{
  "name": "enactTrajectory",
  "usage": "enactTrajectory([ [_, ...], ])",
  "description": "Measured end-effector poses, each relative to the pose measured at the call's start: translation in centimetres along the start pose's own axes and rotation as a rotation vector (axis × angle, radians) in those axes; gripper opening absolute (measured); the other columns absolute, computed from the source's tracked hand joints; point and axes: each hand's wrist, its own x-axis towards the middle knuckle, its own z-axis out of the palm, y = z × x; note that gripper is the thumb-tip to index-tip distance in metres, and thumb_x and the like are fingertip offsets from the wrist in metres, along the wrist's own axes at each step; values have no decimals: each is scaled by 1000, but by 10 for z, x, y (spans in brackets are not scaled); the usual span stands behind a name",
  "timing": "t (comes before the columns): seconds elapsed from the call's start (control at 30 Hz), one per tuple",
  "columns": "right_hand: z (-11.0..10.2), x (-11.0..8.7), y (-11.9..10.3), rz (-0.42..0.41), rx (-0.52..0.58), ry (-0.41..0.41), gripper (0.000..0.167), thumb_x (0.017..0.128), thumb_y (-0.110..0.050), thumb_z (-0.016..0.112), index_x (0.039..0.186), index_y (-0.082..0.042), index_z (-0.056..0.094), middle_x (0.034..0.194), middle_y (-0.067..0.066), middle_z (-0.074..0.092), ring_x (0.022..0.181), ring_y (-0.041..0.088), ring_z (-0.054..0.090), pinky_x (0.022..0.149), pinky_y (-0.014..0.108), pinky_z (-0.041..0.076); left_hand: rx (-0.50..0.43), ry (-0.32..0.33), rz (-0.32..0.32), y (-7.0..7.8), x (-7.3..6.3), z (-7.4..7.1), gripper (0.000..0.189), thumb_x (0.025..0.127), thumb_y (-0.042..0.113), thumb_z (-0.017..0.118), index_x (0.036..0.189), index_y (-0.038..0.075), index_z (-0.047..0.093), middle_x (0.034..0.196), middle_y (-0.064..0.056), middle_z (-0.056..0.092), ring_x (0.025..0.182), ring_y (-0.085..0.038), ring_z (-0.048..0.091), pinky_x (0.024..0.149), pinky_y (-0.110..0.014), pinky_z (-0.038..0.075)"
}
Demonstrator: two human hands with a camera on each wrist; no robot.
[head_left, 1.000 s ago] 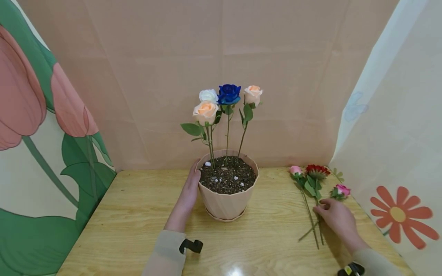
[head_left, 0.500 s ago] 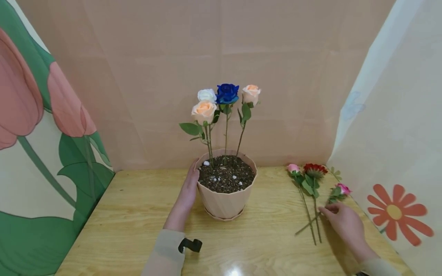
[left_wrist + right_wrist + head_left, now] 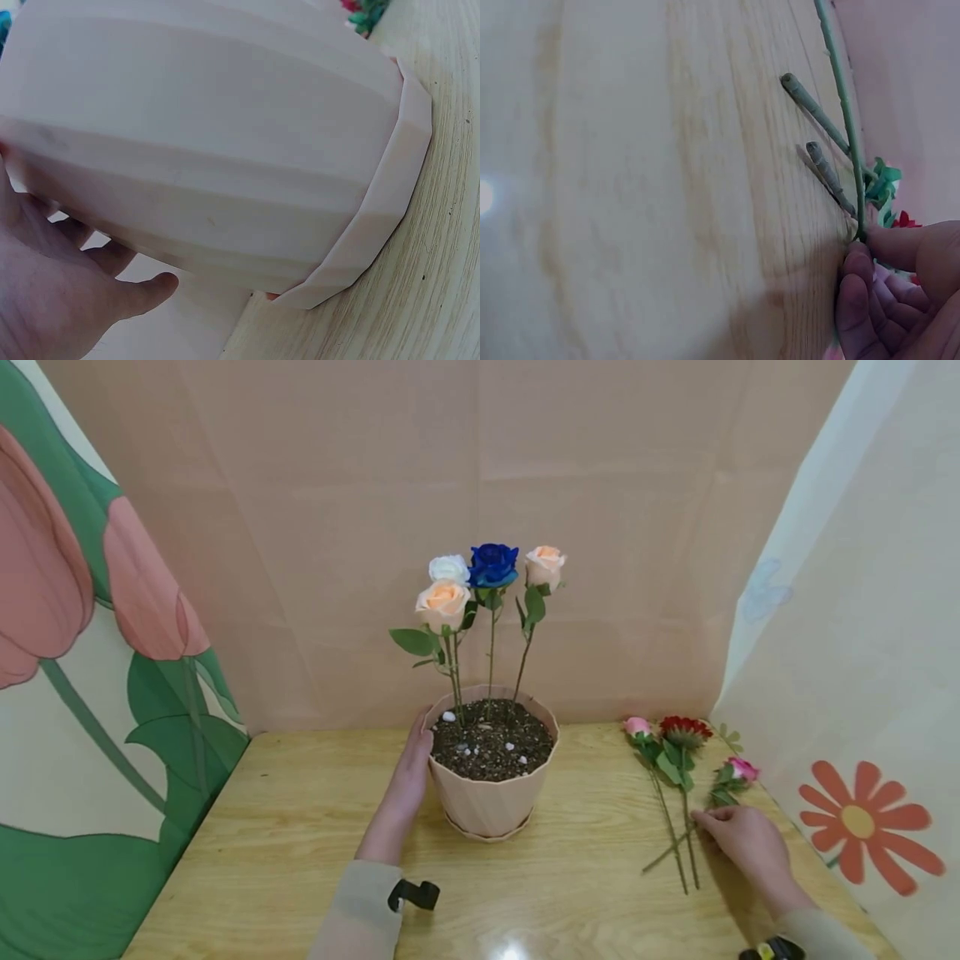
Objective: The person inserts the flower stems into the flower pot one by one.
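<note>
A pale pink flowerpot [image 3: 487, 806] filled with dark soil [image 3: 491, 747] stands mid-table. Upright in the soil are a blue rose [image 3: 493, 566], a white rose [image 3: 447, 568] and two peach roses, one front left [image 3: 442, 604] and one right [image 3: 545, 567]. My left hand [image 3: 408, 768] rests along the pot's left side; in the left wrist view its fingers lie partly behind the wall. At the right, thumb and forefinger of my right hand [image 3: 746, 843] pinch the stem [image 3: 847, 112] of a bright pink rose [image 3: 742, 768], whose lower end crosses two other stems.
Beside the right hand lie a light pink rose [image 3: 637, 727] and a dark red flower [image 3: 686, 732] on the wooden table [image 3: 315, 835]. A plain pinkish backdrop [image 3: 360, 527] rises behind, with flower-printed panels on both sides.
My right hand has shifted slightly right, and the bright pink rose's stem has moved a little with it. The left hand stays against the pot.
</note>
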Motion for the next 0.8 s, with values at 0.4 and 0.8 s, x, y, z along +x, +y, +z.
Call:
enactTrajectory([
  [0.4, 0, 2, -2, 39, 45, -60, 51, 108, -48, 68, 70, -14, 75, 66, -2, 70, 63, 19, 62, 62, 36, 45, -11, -16, -22, -1, -3, -2, 67, 119, 59, 28, 179, 34, 12, 185, -3, 2, 169, -35, -3, 129, -73, 1],
  [0.8, -4, 5, 4, 109, 235, -67, 41, 104, -35, 69, 83, -2, 82, 74, 3, 77, 68, 19, 72, 63, 34, 57, -14, -4, 4, 1, -1, -1, 64, 120, 54, 27, 179, 32, 15, 185, -5, 5, 169, -35, -1, 129, -72, 2],
])
